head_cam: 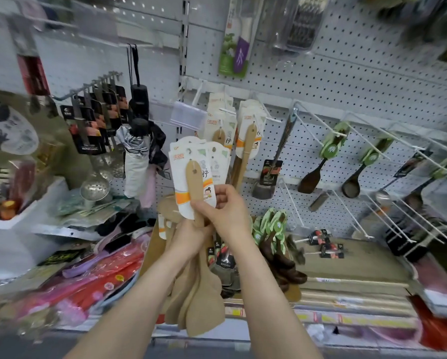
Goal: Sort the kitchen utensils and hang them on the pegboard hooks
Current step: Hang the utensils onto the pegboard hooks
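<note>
Left hand (187, 238) is clenched round the handles of a bundle of wooden spatulas (203, 288), whose blades hang below the fist. Right hand (229, 212), just beside and slightly above the left, pinches the card label (183, 193) of the front spatula between thumb and fingers. Above the right hand, matching carded spatulas (248, 141) hang on the pegboard (346, 81). Green-labelled dark spoons (269, 229) lie to its right.

Left hand (185, 239) fingers hide behind the spatula bundle (203, 294); lower-left goods (69, 288) blur.
</note>
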Available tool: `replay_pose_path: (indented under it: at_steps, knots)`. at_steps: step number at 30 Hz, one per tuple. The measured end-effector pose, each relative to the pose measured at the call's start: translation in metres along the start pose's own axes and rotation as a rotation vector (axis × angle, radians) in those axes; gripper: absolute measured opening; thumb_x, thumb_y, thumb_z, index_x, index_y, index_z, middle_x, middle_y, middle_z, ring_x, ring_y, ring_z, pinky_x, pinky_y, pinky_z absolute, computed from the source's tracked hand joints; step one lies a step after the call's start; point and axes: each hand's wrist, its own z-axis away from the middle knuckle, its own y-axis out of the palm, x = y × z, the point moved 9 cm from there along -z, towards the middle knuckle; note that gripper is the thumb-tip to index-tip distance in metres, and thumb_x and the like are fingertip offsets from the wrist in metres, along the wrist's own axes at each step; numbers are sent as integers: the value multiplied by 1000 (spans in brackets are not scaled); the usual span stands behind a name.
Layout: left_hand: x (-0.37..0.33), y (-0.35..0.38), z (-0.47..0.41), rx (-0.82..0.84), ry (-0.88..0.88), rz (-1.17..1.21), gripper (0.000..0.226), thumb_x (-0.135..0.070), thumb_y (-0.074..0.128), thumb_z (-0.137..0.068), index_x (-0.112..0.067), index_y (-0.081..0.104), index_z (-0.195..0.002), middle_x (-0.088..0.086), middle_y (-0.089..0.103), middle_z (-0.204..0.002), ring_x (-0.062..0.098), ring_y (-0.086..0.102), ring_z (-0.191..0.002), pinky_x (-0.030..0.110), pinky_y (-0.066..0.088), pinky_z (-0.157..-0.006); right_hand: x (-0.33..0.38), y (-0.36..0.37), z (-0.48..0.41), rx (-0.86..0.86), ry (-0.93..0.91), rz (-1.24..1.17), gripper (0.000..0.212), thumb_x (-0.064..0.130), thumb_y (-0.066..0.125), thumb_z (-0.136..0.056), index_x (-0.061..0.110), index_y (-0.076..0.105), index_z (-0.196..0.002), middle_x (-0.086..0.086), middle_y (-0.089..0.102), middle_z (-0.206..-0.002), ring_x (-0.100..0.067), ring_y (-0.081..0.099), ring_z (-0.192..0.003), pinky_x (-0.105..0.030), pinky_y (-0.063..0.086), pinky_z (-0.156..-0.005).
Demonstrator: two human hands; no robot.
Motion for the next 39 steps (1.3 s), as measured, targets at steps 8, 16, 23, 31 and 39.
replay_pose_path:
  at_steps: [8,16,23,31,39]
  knots:
    - [3,6,2,197,-40,77,75,-44,86,-60,-35,57,-128,-12,67,-122,11,60,-118,46,47,-103,-4,-10,5,66,77,-321,7,13,71,-90,17,73,-84,-3,72,-82,-14,65,-76,-26,52,-68]
    - [-10,17,-8,200,-5,251,36,-9,66,-89,-32,54,-115,-21,71,-106,-9,62,-99,13,49,-85,-5,-24,-9,81,102,-478,12,19,54,-101,16,56,-90,-4,71,-84,-16,67,-73,-30,55,-61]
    - [2,18,-23,133,-33,235,23,-21,46,-102,-13,58,-121,-15,49,-57,6,38,-57,20,38,-57,-14,-73,-24,-182,56,-521,15,18,51,-103,17,54,-88,4,69,-73,-10,61,-60,-25,51,-53]
    - [7,13,-31,69,-34,236,29,-16,44,-103,11,51,-96,-8,36,-55,5,33,-53,15,34,-55,-32,-121,-47,-343,83,-322,12,22,58,-100,23,61,-88,-5,72,-90,-24,63,-83,-44,50,-73]
    - [9,10,-40,30,-23,187,31,-27,48,-100,1,58,-111,-5,39,-57,9,35,-56,20,36,-60,-41,-110,-63,-277,51,-304,10,19,55,-101,18,59,-92,-2,73,-91,-23,66,-87,-49,53,-85]
